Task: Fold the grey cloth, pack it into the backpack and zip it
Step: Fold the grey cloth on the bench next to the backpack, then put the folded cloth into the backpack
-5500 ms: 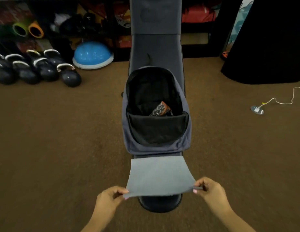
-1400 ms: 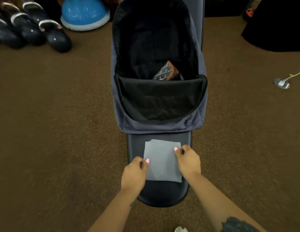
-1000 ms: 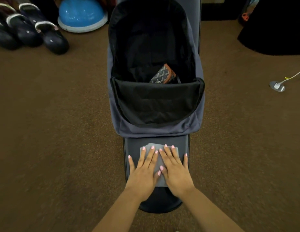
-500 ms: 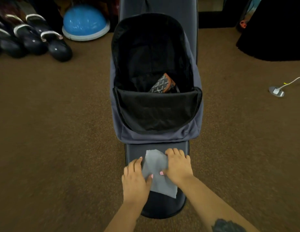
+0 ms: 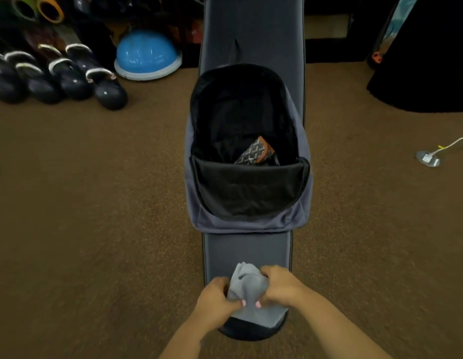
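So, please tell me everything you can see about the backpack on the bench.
The backpack lies on the dark padded bench, fully unzipped. Its outer fabric looks soft and grey-blue, its lining black. The front flap is folded toward the person, showing the main compartment. Inside lies a patterned pouch with a brown edge. Neither hand touches it.

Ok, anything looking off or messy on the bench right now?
Yes: the grey cloth is bunched and rumpled between the left hand and right hand at the near end of the bench, not a flat fold. The backpack lies unzipped with a patterned pouch inside; nothing spilled.
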`<state>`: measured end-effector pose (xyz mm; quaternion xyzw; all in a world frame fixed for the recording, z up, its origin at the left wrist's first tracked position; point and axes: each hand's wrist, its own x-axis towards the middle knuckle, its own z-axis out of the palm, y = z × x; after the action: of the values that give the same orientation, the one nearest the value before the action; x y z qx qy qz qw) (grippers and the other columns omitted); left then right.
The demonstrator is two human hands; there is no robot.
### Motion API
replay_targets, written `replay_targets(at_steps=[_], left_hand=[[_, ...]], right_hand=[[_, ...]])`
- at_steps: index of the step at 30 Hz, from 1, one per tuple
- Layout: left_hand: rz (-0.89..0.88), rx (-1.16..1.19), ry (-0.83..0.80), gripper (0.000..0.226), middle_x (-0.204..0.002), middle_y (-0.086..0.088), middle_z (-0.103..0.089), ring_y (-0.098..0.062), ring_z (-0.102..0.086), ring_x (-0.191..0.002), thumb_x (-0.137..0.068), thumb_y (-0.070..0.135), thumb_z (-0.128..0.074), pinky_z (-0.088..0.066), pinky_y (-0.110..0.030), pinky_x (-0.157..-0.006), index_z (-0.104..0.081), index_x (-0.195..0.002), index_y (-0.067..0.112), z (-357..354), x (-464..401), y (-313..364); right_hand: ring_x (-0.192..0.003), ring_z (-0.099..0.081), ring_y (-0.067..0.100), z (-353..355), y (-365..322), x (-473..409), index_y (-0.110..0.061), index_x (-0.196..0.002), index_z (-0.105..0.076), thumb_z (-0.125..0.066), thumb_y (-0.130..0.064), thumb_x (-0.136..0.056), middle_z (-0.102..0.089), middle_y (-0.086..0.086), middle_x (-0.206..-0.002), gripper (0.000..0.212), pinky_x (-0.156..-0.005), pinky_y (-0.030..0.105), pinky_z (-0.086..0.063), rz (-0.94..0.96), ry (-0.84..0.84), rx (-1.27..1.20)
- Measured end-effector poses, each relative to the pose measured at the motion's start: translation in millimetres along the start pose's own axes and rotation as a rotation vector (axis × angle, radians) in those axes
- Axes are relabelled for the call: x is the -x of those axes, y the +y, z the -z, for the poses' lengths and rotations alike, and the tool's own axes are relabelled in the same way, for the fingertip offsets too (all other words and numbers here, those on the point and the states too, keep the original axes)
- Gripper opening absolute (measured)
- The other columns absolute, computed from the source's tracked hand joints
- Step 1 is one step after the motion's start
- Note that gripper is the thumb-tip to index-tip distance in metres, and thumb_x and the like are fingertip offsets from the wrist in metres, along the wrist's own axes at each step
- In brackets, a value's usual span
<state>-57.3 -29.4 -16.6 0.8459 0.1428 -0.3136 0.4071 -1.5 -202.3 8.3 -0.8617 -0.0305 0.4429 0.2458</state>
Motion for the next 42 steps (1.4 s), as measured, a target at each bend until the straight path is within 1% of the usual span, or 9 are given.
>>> replay_targets(at_steps=[5, 12, 19, 23, 27, 31, 35, 39, 42], left_hand=[[-0.136, 0.084, -0.114, 0.027, -0.088, 0.012, -0.060, -0.001, -0.058, -0.080, -0.074, 0.035, -0.074, -0.040, -0.011, -0.060, -0.052, -0.089, 0.029, 37.0, 28.5, 43.0], [-0.284, 0.158, -0.089, 0.021, -0.087, 0.008, -0.067, -0.001, -0.063, -0.079, -0.073, 0.034, -0.076, -0.048, -0.015, -0.067, -0.063, -0.089, 0.028, 91.0, 60.9, 126.3], [-0.408, 0.313, 0.085, 0.014, -0.078, 0.010, -0.068, 0.006, -0.063, -0.070, -0.076, 0.018, -0.075, -0.047, -0.011, -0.059, -0.066, -0.082, 0.027, 123.8, 81.2, 193.5], [-0.446, 0.314, 0.142, 0.016, -0.081, 0.010, -0.068, 0.007, -0.063, -0.071, -0.077, 0.015, -0.074, -0.047, -0.010, -0.060, -0.065, -0.085, 0.025, 140.4, 76.2, 209.2], [-0.430, 0.355, 0.187, 0.018, -0.083, 0.005, -0.067, -0.004, -0.062, -0.076, -0.077, 0.012, -0.074, -0.052, -0.014, -0.059, -0.065, -0.086, 0.025, 163.3, 56.7, 218.9], [-0.439, 0.348, 0.225, 0.018, -0.079, 0.006, -0.068, 0.000, -0.062, -0.069, -0.075, 0.010, -0.075, -0.048, -0.011, -0.056, -0.067, -0.080, 0.026, 193.2, 25.2, 225.7], [-0.421, 0.364, 0.178, 0.028, -0.098, -0.001, -0.070, -0.013, -0.067, -0.089, -0.076, 0.011, -0.075, -0.056, -0.025, -0.076, -0.062, -0.095, 0.026, 216.8, -9.2, 225.1], [-0.314, 0.292, 0.173, 0.051, -0.121, -0.003, -0.059, -0.016, -0.062, -0.099, -0.079, 0.008, -0.072, -0.052, -0.034, -0.092, -0.050, -0.124, 0.017, 230.2, -41.4, 222.2], [-0.272, 0.179, 0.166, 0.054, -0.132, -0.004, -0.053, -0.019, -0.054, -0.118, -0.084, 0.010, -0.067, -0.045, -0.034, -0.101, -0.044, -0.132, 0.013, 230.5, -59.9, 219.5]], right_hand=[[-0.098, -0.057, 0.013, 47.5, -10.8, 45.3, -0.022, -0.113, -0.057, -0.081, -0.023, -0.065, -0.061, -0.004, -0.109, 0.054, -0.079, 0.024, -0.048, 0.045, -0.111, -0.238], [-0.100, -0.060, 0.015, 133.6, -34.3, 100.7, -0.021, -0.103, -0.065, -0.078, -0.024, -0.067, -0.067, -0.001, -0.107, 0.038, -0.089, 0.033, -0.047, 0.131, 0.029, -0.252], [-0.098, -0.064, 0.019, 192.3, -66.3, 141.6, -0.015, -0.101, -0.069, -0.082, -0.029, -0.067, -0.071, 0.004, -0.104, 0.039, -0.089, 0.038, -0.051, 0.206, 0.140, -0.281], [-0.086, -0.060, 0.017, 210.3, -82.0, 147.0, -0.023, -0.079, -0.064, -0.078, -0.022, -0.074, -0.066, 0.001, -0.088, 0.015, -0.071, 0.028, -0.046, 0.259, 0.241, -0.282], [-0.070, -0.056, 0.016, 230.0, -97.6, 136.4, -0.028, -0.063, -0.055, -0.079, -0.021, -0.074, -0.060, -0.002, -0.068, 0.027, -0.059, 0.025, -0.040, 0.304, 0.362, -0.247], [-0.082, -0.064, 0.025, 248.9, -115.5, 108.5, -0.016, -0.079, -0.067, -0.081, -0.025, -0.071, -0.071, 0.013, -0.085, 0.018, -0.068, 0.035, -0.047, 0.274, 0.432, -0.256], [-0.072, -0.059, 0.020, 260.0, -136.0, 82.8, -0.023, -0.068, -0.060, -0.076, -0.015, -0.076, -0.065, 0.008, -0.075, 0.020, -0.061, 0.027, -0.043, 0.244, 0.485, -0.232], [-0.086, -0.064, 0.032, 269.9, -147.6, 58.0, -0.013, -0.103, -0.067, -0.057, -0.004, -0.085, -0.070, 0.015, -0.095, 0.023, -0.067, 0.035, -0.048, 0.198, 0.670, -0.180], [-0.086, -0.063, 0.032, 276.7, -152.1, 42.0, -0.011, -0.108, -0.065, -0.055, -0.002, -0.087, -0.070, 0.015, -0.097, 0.025, -0.070, 0.039, -0.052, 0.184, 0.765, -0.166]])
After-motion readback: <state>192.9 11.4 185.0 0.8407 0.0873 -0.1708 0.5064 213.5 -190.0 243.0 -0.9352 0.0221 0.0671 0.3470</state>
